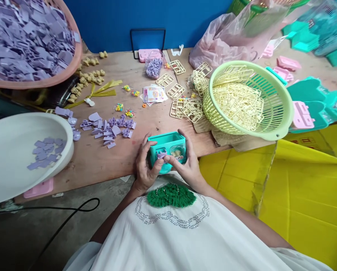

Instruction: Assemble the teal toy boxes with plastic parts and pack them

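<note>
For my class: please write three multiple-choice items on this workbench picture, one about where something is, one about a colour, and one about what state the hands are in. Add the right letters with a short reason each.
1. Where does the pale green basket of cream plastic frames stand?
A. To the right of the hands, on the table
B. On the floor
C. Inside the white bowl

2. What colour are the loose flat parts in the white bowl?
A. Yellow
B. Purple
C. Red

3. How is the teal toy box held?
A. It lies untouched
B. One hand only
C. Both hands grip it

Answers: 1 A, it sits on the table's right part. 2 B, they are lilac-purple like the parts nearby. 3 C, the left hand and right hand clasp its sides.
</note>
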Tool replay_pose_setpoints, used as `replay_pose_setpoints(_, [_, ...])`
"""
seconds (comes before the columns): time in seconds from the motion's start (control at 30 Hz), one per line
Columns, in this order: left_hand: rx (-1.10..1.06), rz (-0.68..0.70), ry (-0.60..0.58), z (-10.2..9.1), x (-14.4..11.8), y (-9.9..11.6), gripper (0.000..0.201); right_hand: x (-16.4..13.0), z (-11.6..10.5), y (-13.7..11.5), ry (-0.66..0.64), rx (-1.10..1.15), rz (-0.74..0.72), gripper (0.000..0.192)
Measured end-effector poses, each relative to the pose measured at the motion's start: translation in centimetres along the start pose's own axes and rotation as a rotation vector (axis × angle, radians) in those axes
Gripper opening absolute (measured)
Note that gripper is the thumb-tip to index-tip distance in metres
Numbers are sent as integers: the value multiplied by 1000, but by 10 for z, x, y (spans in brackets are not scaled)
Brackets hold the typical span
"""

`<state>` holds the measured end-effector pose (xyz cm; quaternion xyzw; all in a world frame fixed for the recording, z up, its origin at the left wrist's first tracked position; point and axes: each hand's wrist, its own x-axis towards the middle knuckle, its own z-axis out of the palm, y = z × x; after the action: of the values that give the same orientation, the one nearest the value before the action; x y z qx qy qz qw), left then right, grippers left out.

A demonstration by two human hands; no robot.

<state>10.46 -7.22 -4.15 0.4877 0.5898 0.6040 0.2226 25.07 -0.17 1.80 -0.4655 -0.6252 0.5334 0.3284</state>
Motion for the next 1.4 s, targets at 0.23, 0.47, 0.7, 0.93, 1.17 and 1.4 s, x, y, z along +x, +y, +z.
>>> replay_pose_setpoints(0.23, [-25,47,41,3,1,3,43,5,-2,2,-28,-81,-76,97])
replay_pose_setpoints(0.47, [-1,27,80,4,4,7,37,2,1,7,9,-37,-120,90])
replay_pose_setpoints(0.7, [-29,-21,112,7,9,10,44,15,2,18,-23,-87,-132,91])
replay_pose_setpoints(0.93, [-115,-255,95,1,29,13,61,38,-16,11,-44,-260,-737,53])
replay_pose_setpoints(1.17, [-303,-238,-199,-12,31,1,87,65,-19,8,-232,-216,-749,34])
replay_pose_setpoints(1.4, [-417,-251,-139,-3,31,1,81,78,-21,5,-420,-151,-801,29])
